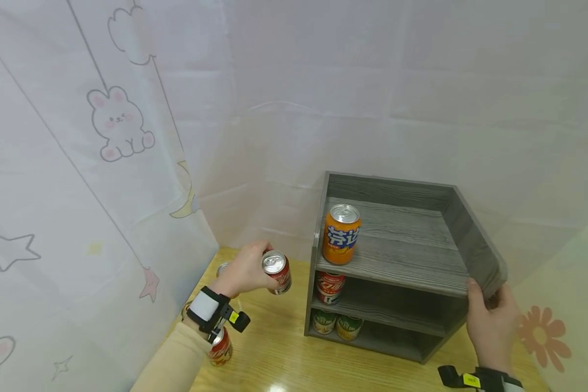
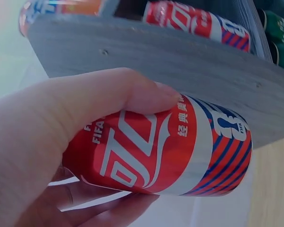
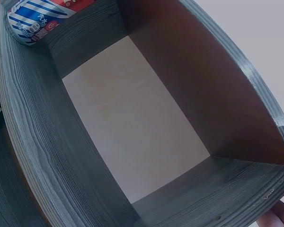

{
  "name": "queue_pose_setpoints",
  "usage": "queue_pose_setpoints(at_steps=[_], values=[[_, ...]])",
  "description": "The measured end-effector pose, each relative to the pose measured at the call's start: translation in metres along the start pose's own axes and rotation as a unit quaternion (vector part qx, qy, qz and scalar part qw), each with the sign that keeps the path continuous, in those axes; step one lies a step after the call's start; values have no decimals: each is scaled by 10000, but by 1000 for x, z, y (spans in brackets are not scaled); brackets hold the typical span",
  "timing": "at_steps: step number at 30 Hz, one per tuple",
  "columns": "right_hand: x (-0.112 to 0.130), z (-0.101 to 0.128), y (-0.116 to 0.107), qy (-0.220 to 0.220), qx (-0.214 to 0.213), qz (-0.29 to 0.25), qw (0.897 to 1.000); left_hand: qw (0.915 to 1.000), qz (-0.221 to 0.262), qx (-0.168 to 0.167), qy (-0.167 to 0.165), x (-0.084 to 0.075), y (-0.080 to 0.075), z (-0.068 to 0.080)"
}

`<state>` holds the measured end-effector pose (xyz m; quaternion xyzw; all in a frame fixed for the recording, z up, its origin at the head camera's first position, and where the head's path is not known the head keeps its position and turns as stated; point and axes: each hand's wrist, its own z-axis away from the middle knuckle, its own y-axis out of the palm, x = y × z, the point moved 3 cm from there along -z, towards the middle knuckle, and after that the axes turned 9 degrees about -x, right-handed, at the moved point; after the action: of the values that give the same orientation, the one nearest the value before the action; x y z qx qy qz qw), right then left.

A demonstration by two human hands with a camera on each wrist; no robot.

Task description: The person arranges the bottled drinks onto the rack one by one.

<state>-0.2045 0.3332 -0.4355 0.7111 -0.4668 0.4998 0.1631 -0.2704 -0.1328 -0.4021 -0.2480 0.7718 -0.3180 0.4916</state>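
My left hand (image 1: 242, 269) grips a red cola can (image 1: 277, 271) just left of the grey wooden shelf (image 1: 402, 267), above the table. In the left wrist view the thumb (image 2: 109, 94) curls over the red can (image 2: 180, 151), with the shelf's side panel (image 2: 189, 61) close behind. My right hand (image 1: 490, 321) holds the shelf's front right corner. An orange soda can (image 1: 341, 233) stands on the top shelf. One red can (image 1: 329, 287) lies on the middle shelf, also seen in the right wrist view (image 3: 35, 19). Two green cans (image 1: 335, 324) stand on the bottom.
Another red can (image 1: 220, 348) stands on the wooden table (image 1: 284, 359) beneath my left forearm, and one more can (image 1: 222, 268) shows behind my left hand. A white curtain with rabbit drawings (image 1: 78, 190) hangs close on the left. A plain curtain (image 1: 397, 98) hangs behind the shelf.
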Motion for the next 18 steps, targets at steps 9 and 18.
queue_pose_setpoints(at_steps=[9, 18], values=[[2, 1, 0, 23, 47, -109, 9999, 9994, 324, 28, 69, -19, -10, 8], [2, 2, -1, -8, 64, -39, 10000, 9978, -38, 162, 639, -44, -19, 16]])
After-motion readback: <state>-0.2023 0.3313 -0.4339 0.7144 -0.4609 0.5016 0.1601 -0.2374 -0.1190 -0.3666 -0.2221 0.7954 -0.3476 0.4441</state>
